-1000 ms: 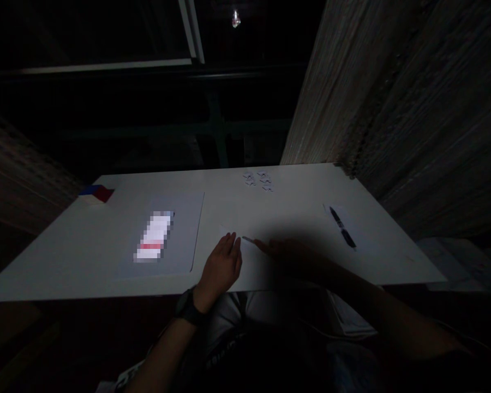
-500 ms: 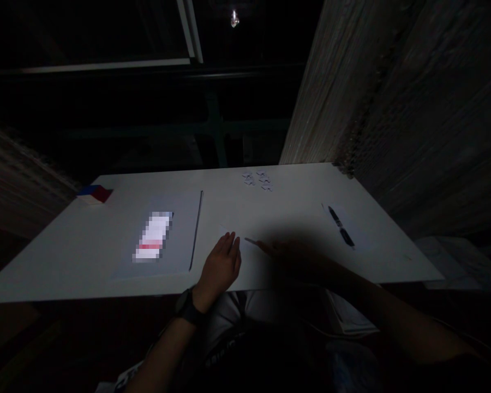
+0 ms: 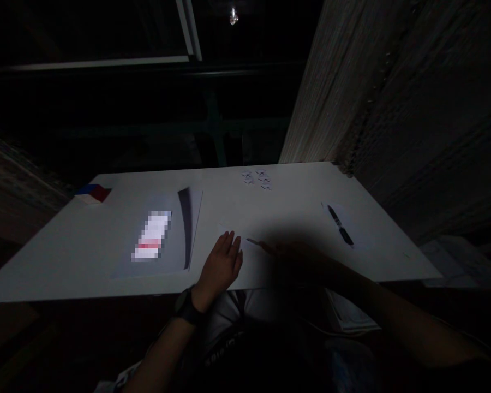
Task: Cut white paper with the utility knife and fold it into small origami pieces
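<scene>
My left hand (image 3: 223, 259) lies flat on a small white sheet of paper (image 3: 250, 246) near the table's front edge, fingers stretched and close together. A dark watch sits on that wrist. To its right, my right hand (image 3: 284, 252) is in deep shadow, closed around a thin, grey, blade-like tool (image 3: 252, 241). The tool's tip points left over the paper, close to the left fingertips; its handle is hidden by the hand and the dark.
Left on the white table (image 3: 65, 251), a lit, blurred phone (image 3: 152, 236) rests on paper sheets (image 3: 123, 267). A blue-and-red block (image 3: 93, 194) stands beyond it. Several small paper cut-outs (image 3: 257, 179) lie at the back, and a black pen (image 3: 340, 226) at right.
The right edge of the top sheet under the phone has curled up, with a dark shadow along it. Both hands and the thin tool stay almost in place.
</scene>
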### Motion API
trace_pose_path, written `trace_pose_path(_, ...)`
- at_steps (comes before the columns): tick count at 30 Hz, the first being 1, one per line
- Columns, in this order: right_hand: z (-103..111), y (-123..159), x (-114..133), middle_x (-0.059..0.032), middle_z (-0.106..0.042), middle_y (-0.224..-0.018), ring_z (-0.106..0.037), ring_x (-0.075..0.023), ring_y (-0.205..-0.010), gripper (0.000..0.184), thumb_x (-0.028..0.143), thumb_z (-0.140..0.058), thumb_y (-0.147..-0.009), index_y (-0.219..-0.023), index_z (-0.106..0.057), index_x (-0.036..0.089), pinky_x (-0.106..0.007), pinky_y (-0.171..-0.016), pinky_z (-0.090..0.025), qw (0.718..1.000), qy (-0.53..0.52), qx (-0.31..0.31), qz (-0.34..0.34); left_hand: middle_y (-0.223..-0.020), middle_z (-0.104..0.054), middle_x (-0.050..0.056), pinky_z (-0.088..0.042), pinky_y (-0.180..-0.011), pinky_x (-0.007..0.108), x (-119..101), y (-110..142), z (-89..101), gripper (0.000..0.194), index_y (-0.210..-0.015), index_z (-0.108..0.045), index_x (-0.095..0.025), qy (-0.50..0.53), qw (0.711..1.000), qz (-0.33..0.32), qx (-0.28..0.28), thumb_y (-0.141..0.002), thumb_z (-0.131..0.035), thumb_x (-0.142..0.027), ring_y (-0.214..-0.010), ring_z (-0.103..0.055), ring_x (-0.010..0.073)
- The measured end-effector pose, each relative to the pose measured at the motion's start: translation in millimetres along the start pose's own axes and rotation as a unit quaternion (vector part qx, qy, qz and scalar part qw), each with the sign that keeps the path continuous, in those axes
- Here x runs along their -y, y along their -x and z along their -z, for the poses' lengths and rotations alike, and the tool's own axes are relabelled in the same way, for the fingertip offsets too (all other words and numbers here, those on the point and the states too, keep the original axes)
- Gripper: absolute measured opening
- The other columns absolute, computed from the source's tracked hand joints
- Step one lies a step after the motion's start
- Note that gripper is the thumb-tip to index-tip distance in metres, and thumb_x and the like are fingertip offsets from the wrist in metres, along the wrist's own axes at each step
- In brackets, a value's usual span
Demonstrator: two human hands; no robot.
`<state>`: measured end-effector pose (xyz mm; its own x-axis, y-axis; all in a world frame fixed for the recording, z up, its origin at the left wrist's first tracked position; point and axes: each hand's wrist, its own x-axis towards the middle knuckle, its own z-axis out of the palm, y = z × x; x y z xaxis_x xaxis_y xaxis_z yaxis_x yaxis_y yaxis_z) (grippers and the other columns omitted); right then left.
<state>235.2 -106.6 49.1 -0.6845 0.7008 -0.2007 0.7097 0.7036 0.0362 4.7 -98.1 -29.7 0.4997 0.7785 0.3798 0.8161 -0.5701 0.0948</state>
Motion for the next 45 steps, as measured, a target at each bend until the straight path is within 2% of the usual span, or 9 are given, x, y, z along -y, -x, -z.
trace_pose_path(5, -5, -1, -1, -0.0157, -0.063, -0.1, -0.064, -0.0189, -0.076, 0.059, 0.011, -0.042, -0.084, -0.14, -0.023, 0.013, -0.027, -0.06, -0.046, 1.0, 0.005, -0.006, 0.0, -0.132, -0.045, 0.013, -0.033, -0.103, 0.051, -1, 0, 5.1, 0.038, -0.124, -0.051, -0.02, 0.019, 1.0, -0.01, 0.008, -0.087, -0.045, -0.021, -0.13, -0.031, 0.0313)
trace_pose_path(9, -10, -1, -1, -0.0164, -0.062, -0.103, -0.064, -0.0203, -0.079, 0.061, 0.013, -0.043, -0.083, -0.14, -0.023, 0.013, -0.029, -0.062, -0.047, 1.0, 0.006, -0.023, -0.001, -0.128, -0.051, 0.01, -0.029, -0.106, 0.051, -1, -2, 9.2, 0.035, -0.12, -0.054, -0.019, 0.032, 0.999, -0.027, 0.014, -0.087, -0.044, -0.02, -0.13, -0.031, 0.0281)
trace_pose_path(14, -8, -3, -2, -0.0161, -0.063, -0.101, -0.064, -0.0192, -0.077, 0.059, 0.013, -0.042, -0.084, -0.14, -0.023, 0.014, -0.027, -0.059, -0.046, 1.0, -0.003, -0.028, 0.012, -0.125, -0.054, 0.01, -0.027, -0.107, 0.049, -3, -4, 11.6, 0.035, -0.119, -0.054, -0.018, 0.036, 0.998, -0.04, 0.019, -0.087, -0.042, -0.019, -0.122, -0.043, 0.0239)
trace_pose_path(23, -1, -5, 5, -0.0158, -0.065, -0.095, -0.065, -0.0183, -0.075, 0.055, 0.011, -0.041, -0.084, -0.137, -0.028, 0.01, -0.025, -0.057, -0.045, 1.0, 0.01, -0.024, 0.005, -0.126, -0.053, 0.012, -0.026, -0.106, 0.051, -6, -4, 10.0, 0.036, -0.121, -0.053, -0.016, 0.034, 0.999, -0.032, 0.023, -0.086, -0.043, -0.021, -0.12, -0.045, 0.0249)
trace_pose_path(33, -8, -6, 6, -0.0158, -0.064, -0.095, -0.064, -0.0183, -0.071, 0.051, 0.01, -0.04, -0.084, -0.134, -0.032, 0.009, -0.026, -0.054, -0.045, 0.999, 0.021, -0.042, 0.009, -0.127, -0.053, 0.011, -0.026, -0.106, 0.052, -7, -3, 9.1, 0.038, -0.122, -0.052, -0.016, 0.036, 0.999, -0.027, 0.02, -0.086, -0.042, -0.02, -0.121, -0.044, 0.0251)
trace_pose_path(39, -13, -4, 2, -0.0161, -0.063, -0.098, -0.064, -0.0182, -0.073, 0.057, 0.01, -0.043, -0.082, -0.137, -0.027, 0.01, -0.025, -0.056, -0.045, 0.999, 0.011, -0.034, 0.012, -0.127, -0.053, 0.012, -0.027, -0.106, 0.052, -6, -3, 9.8, 0.039, -0.124, -0.05, -0.016, 0.04, 0.999, -0.026, 0.025, -0.087, -0.04, -0.019, -0.121, -0.044, 0.0251)
trace_pose_path(45, -9, 2, -2, -0.0149, -0.063, -0.096, -0.064, -0.0175, -0.072, 0.061, 0.01, -0.045, -0.082, -0.139, -0.025, 0.012, -0.024, -0.055, -0.043, 1.0, -0.017, -0.019, 0.013, -0.125, -0.054, 0.011, -0.027, -0.106, 0.052, -7, -4, 11.0, 0.039, -0.125, -0.05, -0.017, 0.046, 0.998, -0.023, 0.02, -0.087, -0.041, -0.019, -0.12, -0.045, 0.0249)
